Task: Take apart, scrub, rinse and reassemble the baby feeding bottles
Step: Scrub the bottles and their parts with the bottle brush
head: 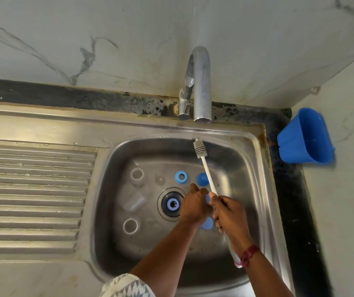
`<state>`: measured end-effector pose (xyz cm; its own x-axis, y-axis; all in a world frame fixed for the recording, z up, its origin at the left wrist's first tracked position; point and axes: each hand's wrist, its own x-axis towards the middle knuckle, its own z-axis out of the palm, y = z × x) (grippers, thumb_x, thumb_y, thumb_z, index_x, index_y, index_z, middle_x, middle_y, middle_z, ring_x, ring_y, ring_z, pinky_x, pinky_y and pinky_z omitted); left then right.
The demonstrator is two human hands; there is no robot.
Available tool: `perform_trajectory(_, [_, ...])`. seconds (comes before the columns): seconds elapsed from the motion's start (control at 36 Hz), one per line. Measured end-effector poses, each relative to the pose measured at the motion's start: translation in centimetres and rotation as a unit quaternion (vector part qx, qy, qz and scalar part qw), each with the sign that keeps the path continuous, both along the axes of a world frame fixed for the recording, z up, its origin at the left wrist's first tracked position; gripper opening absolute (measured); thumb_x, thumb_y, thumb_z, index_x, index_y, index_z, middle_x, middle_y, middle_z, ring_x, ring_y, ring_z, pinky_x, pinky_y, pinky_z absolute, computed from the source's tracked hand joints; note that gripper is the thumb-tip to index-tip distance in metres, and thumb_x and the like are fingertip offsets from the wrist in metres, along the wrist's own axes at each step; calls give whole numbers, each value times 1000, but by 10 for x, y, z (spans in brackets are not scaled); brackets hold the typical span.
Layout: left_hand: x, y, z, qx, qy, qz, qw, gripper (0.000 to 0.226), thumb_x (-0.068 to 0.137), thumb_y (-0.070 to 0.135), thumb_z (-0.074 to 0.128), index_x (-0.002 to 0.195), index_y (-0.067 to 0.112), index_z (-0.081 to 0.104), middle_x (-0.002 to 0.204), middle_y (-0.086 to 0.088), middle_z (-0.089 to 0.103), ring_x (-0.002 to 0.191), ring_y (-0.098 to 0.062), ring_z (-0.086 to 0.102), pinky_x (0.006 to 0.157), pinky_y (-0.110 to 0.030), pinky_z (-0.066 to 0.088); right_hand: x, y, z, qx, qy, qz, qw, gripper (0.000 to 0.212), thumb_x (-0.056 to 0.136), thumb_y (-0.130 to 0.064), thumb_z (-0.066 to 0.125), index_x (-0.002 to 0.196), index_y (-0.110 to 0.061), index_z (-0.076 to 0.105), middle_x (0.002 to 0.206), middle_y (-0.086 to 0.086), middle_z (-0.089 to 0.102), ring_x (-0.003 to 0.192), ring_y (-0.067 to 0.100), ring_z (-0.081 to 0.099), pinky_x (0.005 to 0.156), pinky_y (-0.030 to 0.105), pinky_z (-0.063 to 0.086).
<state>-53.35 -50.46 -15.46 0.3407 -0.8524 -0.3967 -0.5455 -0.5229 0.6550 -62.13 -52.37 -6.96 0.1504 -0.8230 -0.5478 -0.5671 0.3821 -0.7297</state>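
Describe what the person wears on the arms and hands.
No gloves on the left hand or the right hand. A dark red thread band with a pinkish end circles the right wrist. Forearms are uncovered; a white sleeve with grey zigzag print shows at the left arm's upper end.

The sink (244, 189) and its ribbed draining board (32, 189) are brushed steel, dull and scratched; the tap (202, 82) is shinier metal with water marks. The wall (86, 28) looks like smooth, glossy veined marble. The bottles (137, 176) are clear plastic, the rings (180, 177) and wall cup (304, 138) matt blue plastic, the brush (205, 168) white plastic with grey rubbery bristles.
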Motion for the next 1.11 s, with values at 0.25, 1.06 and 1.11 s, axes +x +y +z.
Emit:
perform_trajectory(0.25, [19, 14, 14, -39, 26, 82, 996, 38, 84, 29, 73, 120, 20, 64, 115, 1, 56, 88, -8, 52, 63, -8, 34, -2, 2, 2, 1, 0, 15, 1000, 41, 94, -43, 61, 77, -6, 67, 50, 2, 49, 48, 14, 45, 50, 29, 40])
perform_trajectory(1.06, [170, 111, 136, -326, 239, 564, 720, 14, 85, 36, 77, 84, 29, 65, 95, -14, 72, 86, -30, 73, 72, -44, 62, 42, 60, 47, -209, 29, 265, 941, 52, 96, -39, 59, 51, -20, 40, 45, -8, 39, 44, 6, 36, 50, 23, 31])
perform_trajectory(1.11, [174, 115, 142, -326, 258, 566, 712, 13, 86, 30, 77, 83, 26, 65, 98, -17, 71, 87, -30, 71, 69, -39, 59, 46, 62, 53, -229, 35, 287, 930, 48, 96, -42, 58, 56, -18, 50, 48, -7, 46, 46, 7, 40, 51, 23, 34])
